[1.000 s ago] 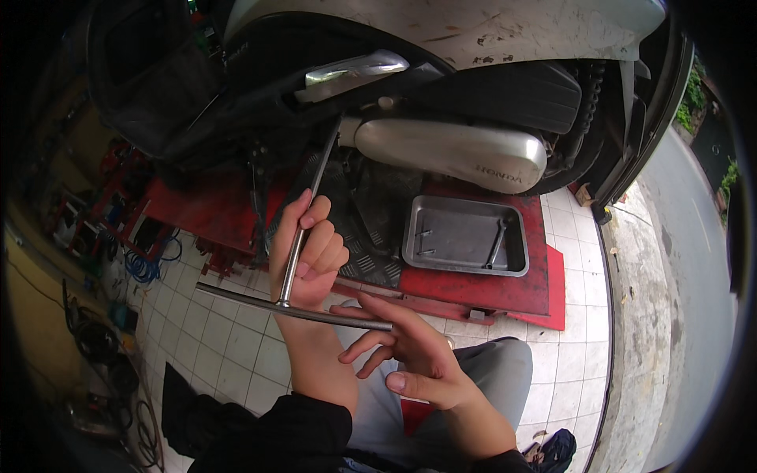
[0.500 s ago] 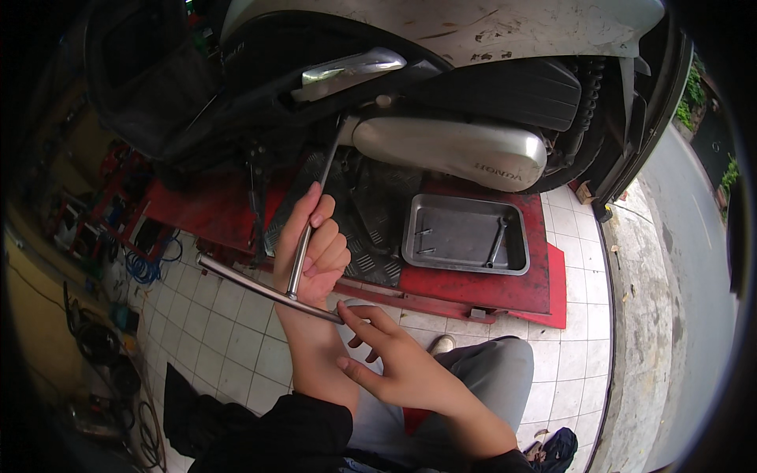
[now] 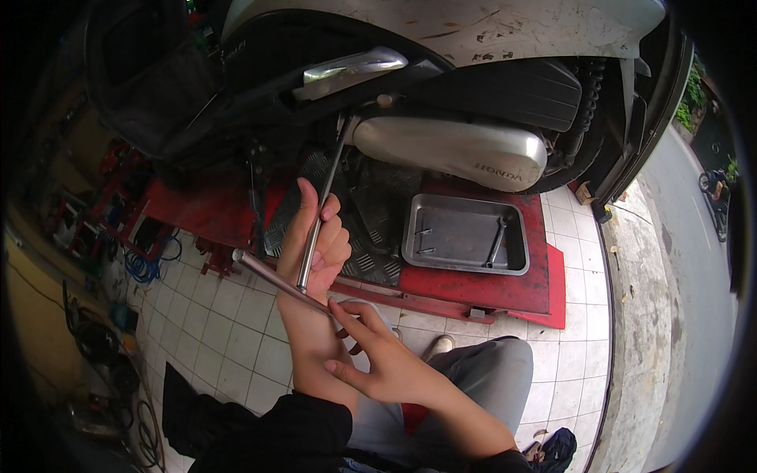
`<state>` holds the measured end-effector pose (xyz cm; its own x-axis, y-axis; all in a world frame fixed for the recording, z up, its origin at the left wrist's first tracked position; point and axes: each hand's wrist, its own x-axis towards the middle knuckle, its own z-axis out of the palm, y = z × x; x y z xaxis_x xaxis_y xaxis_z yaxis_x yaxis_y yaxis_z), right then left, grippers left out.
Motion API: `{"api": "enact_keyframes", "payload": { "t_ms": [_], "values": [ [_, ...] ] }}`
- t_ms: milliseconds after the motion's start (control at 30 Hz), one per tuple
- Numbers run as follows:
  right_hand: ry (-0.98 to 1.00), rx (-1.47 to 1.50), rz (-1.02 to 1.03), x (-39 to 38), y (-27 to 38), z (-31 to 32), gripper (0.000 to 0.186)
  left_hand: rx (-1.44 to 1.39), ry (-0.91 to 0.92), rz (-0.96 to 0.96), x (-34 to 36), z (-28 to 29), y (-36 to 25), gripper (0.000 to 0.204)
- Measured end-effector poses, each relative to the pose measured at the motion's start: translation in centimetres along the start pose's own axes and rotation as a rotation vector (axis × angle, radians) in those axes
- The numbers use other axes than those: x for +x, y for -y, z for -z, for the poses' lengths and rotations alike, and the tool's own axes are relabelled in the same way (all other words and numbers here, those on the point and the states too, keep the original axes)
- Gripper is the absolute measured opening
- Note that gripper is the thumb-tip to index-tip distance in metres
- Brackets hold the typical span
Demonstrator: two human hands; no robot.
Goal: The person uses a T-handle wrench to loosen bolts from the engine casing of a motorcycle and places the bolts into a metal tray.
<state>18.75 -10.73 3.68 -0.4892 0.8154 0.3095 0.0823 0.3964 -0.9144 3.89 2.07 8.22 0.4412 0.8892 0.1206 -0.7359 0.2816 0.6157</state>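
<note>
Left hand (image 3: pixel 330 251): mine, fingers curled around the shaft of the T-handle wrench (image 3: pixel 333 169), far end just beside the silver casing (image 3: pixel 449 150). Right hand (image 3: pixel 386 359): fingers parted, fingertips at crossbar's (image 3: pixel 272 280) near end.

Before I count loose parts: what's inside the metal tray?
Inside the metal tray are a wrench toward the right and two small bolt-like pieces at left. Only the floor directly beneath them is covered.
</note>
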Motion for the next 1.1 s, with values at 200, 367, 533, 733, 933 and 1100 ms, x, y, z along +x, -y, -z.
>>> {"api": "enact_keyframes", "payload": {
  "t_ms": [200, 367, 533, 733, 933, 1100],
  "values": [
    [-0.065, 0.152, -0.084, 0.4, -0.5, -0.5, 0.068, -0.053, 0.098, -0.012, 0.4, 0.6, 0.0, 0.042],
    [-0.095, 0.274, -0.176, -0.3, -0.4, 1.2, 0.058, -0.15, 0.087, -0.032, 0.5, 0.5, -0.2, 0.039],
    [-0.024, 0.836, 0.207, -1.8, 2.3, 3.6, 0.066, -0.14, 0.094, -0.031, 0.7, 0.8, -0.2, 0.039],
    [-0.016, 0.579, 0.29, -1.7, 2.8, 3.7, 0.078, -0.233, 0.073, -0.068, 0.7, -0.2, 0.3, 0.037],
    [-0.141, 0.391, 0.241, -1.8, 3.1, 3.2, 0.082, -0.123, 0.09, -0.049, 0.4, -0.5, 0.2, 0.039],
    [-0.178, 0.409, 0.236, -2.0, 3.2, 2.8, 0.081, -0.014, 0.048, -0.077, -0.9, -2.1, -0.2, 0.04]
  ]
}}
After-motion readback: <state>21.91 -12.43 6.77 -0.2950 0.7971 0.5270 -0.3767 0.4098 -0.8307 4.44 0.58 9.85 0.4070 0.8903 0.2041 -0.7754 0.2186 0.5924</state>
